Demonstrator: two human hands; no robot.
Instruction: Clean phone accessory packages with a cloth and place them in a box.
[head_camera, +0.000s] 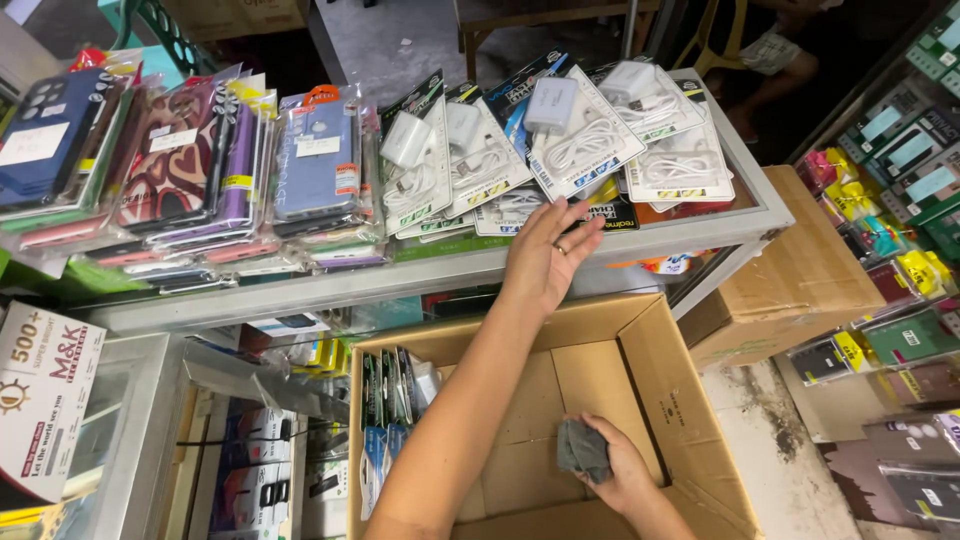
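My left hand (547, 258) stretches up over the front edge of a glass counter (420, 282), fingers apart and empty, its fingertips at a pile of white charger packs (575, 135) with coiled cables. My right hand (618, 472) is down inside an open cardboard box (655, 365) on the floor, closed around a crumpled grey cloth (583, 447). Several flat packages (393, 388) stand upright against the box's left wall.
Phone cases in clear sleeves (200, 165) are stacked on the counter's left half. A closed cardboard box (800, 280) sits to the right, with racks of packaged goods (900, 200) beyond it. A white printed box (40, 400) stands at left. A person's legs (770, 55) show at the top right.
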